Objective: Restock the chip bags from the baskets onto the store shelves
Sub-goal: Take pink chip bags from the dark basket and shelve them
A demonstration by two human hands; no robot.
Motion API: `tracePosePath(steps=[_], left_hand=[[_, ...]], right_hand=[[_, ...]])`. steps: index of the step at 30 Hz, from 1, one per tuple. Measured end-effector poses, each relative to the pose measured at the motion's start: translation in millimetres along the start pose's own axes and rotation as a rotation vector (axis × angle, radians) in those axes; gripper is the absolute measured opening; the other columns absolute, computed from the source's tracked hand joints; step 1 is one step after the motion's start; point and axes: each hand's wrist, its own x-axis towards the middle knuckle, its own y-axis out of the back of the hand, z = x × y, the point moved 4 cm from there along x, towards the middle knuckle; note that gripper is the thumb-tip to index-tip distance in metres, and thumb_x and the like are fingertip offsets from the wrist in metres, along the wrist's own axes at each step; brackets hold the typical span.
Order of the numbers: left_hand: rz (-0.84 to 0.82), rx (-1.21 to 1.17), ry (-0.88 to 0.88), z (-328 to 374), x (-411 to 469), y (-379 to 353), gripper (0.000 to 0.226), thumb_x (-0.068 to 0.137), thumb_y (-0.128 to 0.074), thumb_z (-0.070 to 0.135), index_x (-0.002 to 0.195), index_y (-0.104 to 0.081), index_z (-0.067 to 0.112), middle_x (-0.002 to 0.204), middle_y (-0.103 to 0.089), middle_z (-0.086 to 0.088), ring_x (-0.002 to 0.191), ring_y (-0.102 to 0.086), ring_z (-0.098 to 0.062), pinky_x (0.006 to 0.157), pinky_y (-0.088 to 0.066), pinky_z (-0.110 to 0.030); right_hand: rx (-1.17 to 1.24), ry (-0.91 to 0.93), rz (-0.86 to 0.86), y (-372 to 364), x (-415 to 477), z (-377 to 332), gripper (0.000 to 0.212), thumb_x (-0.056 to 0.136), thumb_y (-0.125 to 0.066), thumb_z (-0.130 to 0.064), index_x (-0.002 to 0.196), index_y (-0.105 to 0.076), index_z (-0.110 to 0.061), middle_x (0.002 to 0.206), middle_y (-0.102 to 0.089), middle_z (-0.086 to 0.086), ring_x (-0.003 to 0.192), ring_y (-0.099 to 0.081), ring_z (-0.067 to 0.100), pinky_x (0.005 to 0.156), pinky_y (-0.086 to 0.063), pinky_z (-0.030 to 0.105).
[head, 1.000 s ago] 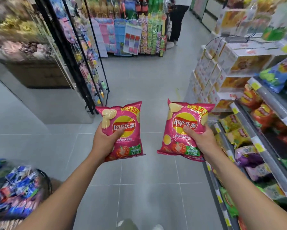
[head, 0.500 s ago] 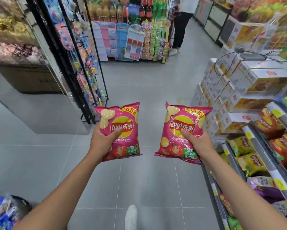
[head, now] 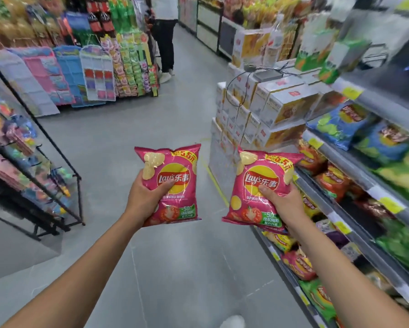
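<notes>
Now holding two pink tomato-flavour bags upright over the grey floor (head: pixel 118 143) of the aisle, one per hand. With the left hand (head: pixel 146 197), gripping the left chip bag (head: pixel 175 181) along its lower left edge, thumb laid across the front beneath the logo, fingers hidden behind. With the right hand (head: pixel 284 202), gripping the right chip bag (head: pixel 258 185) from its right edge, thumb pressed on the front under the logo, fingers out of sight behind. Both bags apart, a strip of floor between them; the right one slightly tilted and near the store shelves (head: pixel 374 189) on the right. On those shelves, red, yellow, purple, green and blue bags lying in rows behind yellow price tags. Beyond the right bag, stacked white cartons (head: pixel 277 107) at the shelf's end. To the left, a black wire rack (head: pixel 33 176) hung with small packets. Farther up the aisle, another person (head: pixel 165 39) standing by a display. At the bottom edge, the tip of a white shoe (head: pixel 232 321).
</notes>
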Motion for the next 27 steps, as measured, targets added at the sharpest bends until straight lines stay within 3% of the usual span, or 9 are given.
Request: tracePosePath(steps=[4, 9, 15, 19, 23, 27], left_hand=[[-0.146, 0.010, -0.054, 31.5, 32.6, -78.7, 0.058, 0.084, -0.082, 0.045, 0.132, -0.053, 0.034, 0.114, -0.073, 0.007, 0.094, -0.077, -0.018, 0.071, -0.065, -0.035], [-0.306, 0.007, -0.104, 78.0, 57.8, -175.1, 0.058, 0.083, -0.083, 0.045, 0.133, -0.055, 0.034, 0.115, -0.074, 0.006, 0.095, -0.077, -0.020, 0.080, -0.066, -0.048], [-0.464, -0.036, -0.211, 133.3, 65.2, -269.0, 0.054, 0.082, -0.086, 0.039, 0.129, -0.059, 0.033, 0.108, -0.076, 0.008, 0.088, -0.079, -0.014, 0.067, -0.065, -0.033], [-0.553, -0.041, -0.273, 165.9, 64.2, -316.6, 0.059, 0.080, -0.088, 0.041, 0.131, -0.060, 0.028, 0.110, -0.077, 0.004, 0.093, -0.078, -0.017, 0.072, -0.066, -0.036], [-0.637, -0.074, -0.361, 209.2, 54.3, -352.4, 0.043, 0.083, -0.086, 0.031, 0.116, -0.060, 0.034, 0.103, -0.075, 0.005, 0.087, -0.077, -0.016, 0.066, -0.063, -0.030], [-0.712, -0.088, -0.448, 257.8, 56.7, -379.3, 0.056, 0.080, -0.087, 0.045, 0.126, -0.059, 0.034, 0.111, -0.076, 0.006, 0.096, -0.077, -0.017, 0.079, -0.065, -0.042]], right_hand=[[-0.004, 0.015, 0.163, 64.8, 15.4, -6.1, 0.042, 0.078, -0.087, -0.033, 0.113, -0.064, -0.033, 0.104, -0.078, -0.003, 0.087, -0.077, 0.017, 0.080, -0.063, 0.043], [0.025, 0.049, 0.314, 140.5, 24.9, -28.9, 0.047, 0.079, -0.087, -0.033, 0.121, -0.064, -0.031, 0.105, -0.078, -0.004, 0.092, -0.077, 0.020, 0.086, -0.062, 0.048], [0.032, 0.107, 0.479, 207.2, 22.6, -58.2, 0.039, 0.080, -0.086, -0.028, 0.110, -0.062, -0.034, 0.104, -0.078, -0.002, 0.090, -0.077, 0.019, 0.081, -0.061, 0.042], [0.017, 0.151, 0.566, 237.0, 12.0, -81.4, 0.039, 0.080, -0.087, -0.024, 0.107, -0.061, -0.035, 0.104, -0.078, -0.003, 0.091, -0.077, 0.021, 0.081, -0.062, 0.043], [0.007, 0.215, 0.642, 259.5, -1.4, -115.1, 0.036, 0.082, -0.085, -0.022, 0.106, -0.060, -0.033, 0.100, -0.076, -0.007, 0.080, -0.076, 0.008, 0.062, -0.060, 0.022], [-0.011, 0.257, 0.700, 276.2, -6.0, -150.4, 0.042, 0.078, -0.087, -0.028, 0.112, -0.061, -0.031, 0.102, -0.078, -0.005, 0.085, -0.077, 0.013, 0.066, -0.060, 0.027]])
